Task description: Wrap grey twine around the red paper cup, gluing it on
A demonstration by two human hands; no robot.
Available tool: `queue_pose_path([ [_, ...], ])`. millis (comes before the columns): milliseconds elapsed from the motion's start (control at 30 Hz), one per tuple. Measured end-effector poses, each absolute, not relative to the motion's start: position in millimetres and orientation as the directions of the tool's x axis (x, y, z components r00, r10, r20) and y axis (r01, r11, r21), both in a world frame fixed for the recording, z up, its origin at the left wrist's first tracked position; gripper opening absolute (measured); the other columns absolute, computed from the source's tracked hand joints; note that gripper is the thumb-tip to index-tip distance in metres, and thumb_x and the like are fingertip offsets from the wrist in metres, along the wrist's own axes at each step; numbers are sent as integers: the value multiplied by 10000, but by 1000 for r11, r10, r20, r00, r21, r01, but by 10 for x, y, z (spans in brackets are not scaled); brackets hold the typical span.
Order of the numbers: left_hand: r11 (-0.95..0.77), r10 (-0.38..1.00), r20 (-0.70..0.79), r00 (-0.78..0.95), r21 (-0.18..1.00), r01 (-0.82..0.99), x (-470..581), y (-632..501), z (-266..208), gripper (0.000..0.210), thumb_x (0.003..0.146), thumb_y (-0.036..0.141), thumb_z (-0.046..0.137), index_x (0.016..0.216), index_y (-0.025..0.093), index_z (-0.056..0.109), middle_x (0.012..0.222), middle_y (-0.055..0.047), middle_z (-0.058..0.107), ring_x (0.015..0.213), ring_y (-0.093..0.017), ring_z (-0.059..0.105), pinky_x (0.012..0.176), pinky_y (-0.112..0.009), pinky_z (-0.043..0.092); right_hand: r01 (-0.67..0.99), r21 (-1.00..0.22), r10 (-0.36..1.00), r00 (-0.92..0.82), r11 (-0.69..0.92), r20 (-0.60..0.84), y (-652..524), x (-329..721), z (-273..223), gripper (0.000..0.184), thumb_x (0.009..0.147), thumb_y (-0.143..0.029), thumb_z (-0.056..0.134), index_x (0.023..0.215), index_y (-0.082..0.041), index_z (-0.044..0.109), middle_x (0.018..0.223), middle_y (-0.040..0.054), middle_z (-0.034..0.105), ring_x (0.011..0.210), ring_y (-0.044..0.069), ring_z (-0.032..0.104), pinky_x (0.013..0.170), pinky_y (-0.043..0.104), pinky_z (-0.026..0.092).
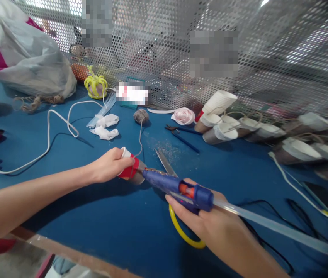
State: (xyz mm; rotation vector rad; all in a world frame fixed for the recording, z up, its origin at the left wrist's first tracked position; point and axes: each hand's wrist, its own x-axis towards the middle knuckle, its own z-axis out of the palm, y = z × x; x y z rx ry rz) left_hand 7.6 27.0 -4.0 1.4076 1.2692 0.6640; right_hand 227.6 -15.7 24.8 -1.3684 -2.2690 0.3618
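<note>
My left hand is closed around a tilted paper cup, red near the rim and greyish at its base. A grey cord runs from the cup back to a small ball of twine. My right hand grips a blue hot glue gun, its nozzle pointing at the cup's lower side; whether the tip touches cannot be made out. From the gun's rear sticks a long clear glue stick. Beneath the gun lie scissors with a yellow handle, partly hidden by my right hand.
Blue-handled pliers and a pink fabric rose lie farther back. Several twine-wrapped cups line the right side. White tissues, a white cable and a plastic bag are at left. A perforated metal panel stands behind.
</note>
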Motion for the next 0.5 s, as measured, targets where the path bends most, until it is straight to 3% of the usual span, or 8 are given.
queue_pose_path([
  [100, 214, 928, -288, 234, 931, 296, 89, 289, -48, 226, 675, 346, 445, 613, 138, 510, 491, 25, 481, 442, -105, 427, 456, -221, 333, 765, -438, 879, -450, 472, 160, -216, 2256, 279, 124, 774, -243, 494, 650, -242, 489, 530, -29, 516, 433, 109, 479, 423, 212, 410],
  [333, 243, 933, -302, 198, 931, 274, 107, 293, -33, 221, 671, 347, 457, 606, 139, 492, 485, 30, 470, 433, -94, 409, 444, -214, 326, 749, -308, 810, -546, 586, 215, -254, 2230, 275, 76, 733, -148, 486, 685, -205, 501, 583, -32, 525, 465, 95, 490, 448, 205, 379],
  [500, 214, 919, -284, 273, 942, 258, 100, 257, -3, 208, 685, 309, 439, 595, 135, 510, 505, 15, 509, 467, -100, 442, 462, -210, 340, 769, -386, 860, -472, 509, 193, -196, 2254, 305, 118, 762, -213, 489, 651, -235, 521, 527, -28, 546, 425, 115, 498, 410, 219, 412],
])
